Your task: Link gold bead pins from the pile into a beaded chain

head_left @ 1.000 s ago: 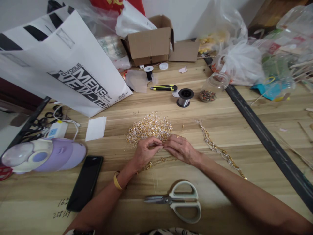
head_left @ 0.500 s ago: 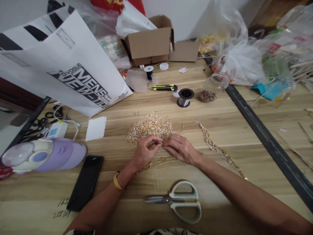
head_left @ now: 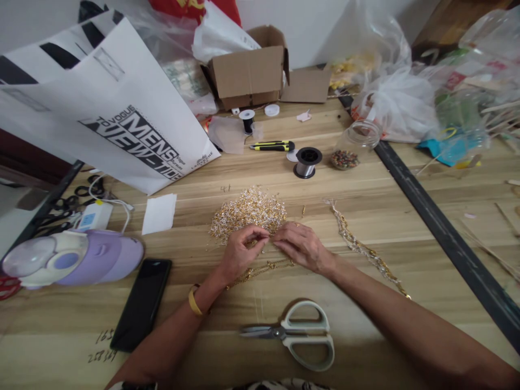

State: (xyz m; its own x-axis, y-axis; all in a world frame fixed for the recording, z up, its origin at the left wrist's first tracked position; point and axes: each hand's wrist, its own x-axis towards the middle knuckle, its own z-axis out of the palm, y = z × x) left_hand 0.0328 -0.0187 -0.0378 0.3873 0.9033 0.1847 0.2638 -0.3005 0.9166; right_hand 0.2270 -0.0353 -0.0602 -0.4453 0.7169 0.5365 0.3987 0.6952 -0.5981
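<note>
Fingertips nearly meeting over the jewellery chain

On my feed, the left hand (head_left: 236,252) and the right hand (head_left: 304,248) come together just on the near side of a heap of small gold and silver-coloured pieces (head_left: 248,208). The heap lies right behind the fingertips, its near edge partly covered by the left hand. A thin gold chain (head_left: 268,265) stretches across the wood on my side of the hands, below the fingertips, one end by the left wrist and the other under the right hand.

The left thumb and forefinger are drawn to a narrow pinch; the right fingers are bunched and curled, tips pointing at the left ones. Whether either pinch holds a piece I can't tell — anything there is too small for me to make out.

Compared with a second ago, the change is slight: the fingertips were pressed against each other then, and now a sliver of a gap shows between them, the right hand having shifted a little outward. The heap and the chain look unchanged — so do the scissors (head_left: 277,332) nearer me and the bundle of gold and silver-coloured chains (head_left: 368,253) beyond the right hand.
</note>
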